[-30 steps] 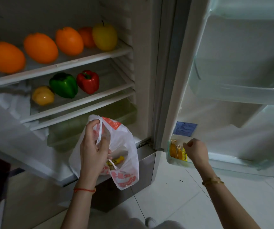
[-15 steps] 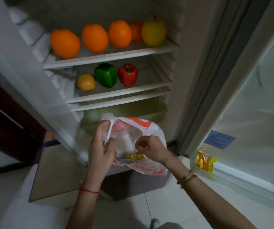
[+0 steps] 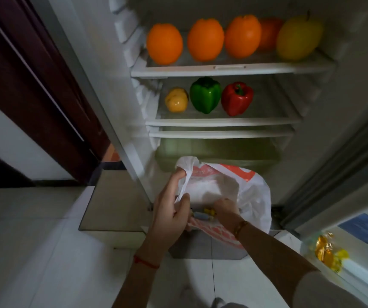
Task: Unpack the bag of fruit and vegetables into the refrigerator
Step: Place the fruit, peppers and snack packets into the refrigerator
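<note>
the left hand (image 3: pixel 172 210) pinches the handle of the white and red plastic bag (image 3: pixel 252 196) and holds it up in front of the open fridge (image 3: pixel 229 68). the right hand (image 3: pixel 225 213) is down inside the bag, fingers curled over some small yellow and blue things (image 3: pixel 203 215) at the bottom. i cannot tell if it has really got hold of one yet, because the hand hides its own fingertips.

what could go wrong: the bag is thin and floppy, and only one handle is held. if the left hand lets the handle slip, the bag could sag shut over the right hand or tip, and the little things could fall on the floor tiles (image 3: pixel 45 252). the small things look slippery too (they seem to be wrapped), so one may slide out of the fingers on the way up.

counting now. on the top shelf there are four oranges (image 3: pixel 164 43) in a row, the last one partly hidden, and one big yellow fruit (image 3: pixel 298 37) at the right end. on the shelf below there are three peppers: one yellow pepper (image 3: pixel 176 100), one green pepper (image 3: pixel 205 94), one red pepper (image 3: pixel 237 98), sitting side by side. in the door shelf at the right there is a small bunch of shiny yellow packets (image 3: pixel 327 252); they are too blurry to count. there is one bag.
</note>
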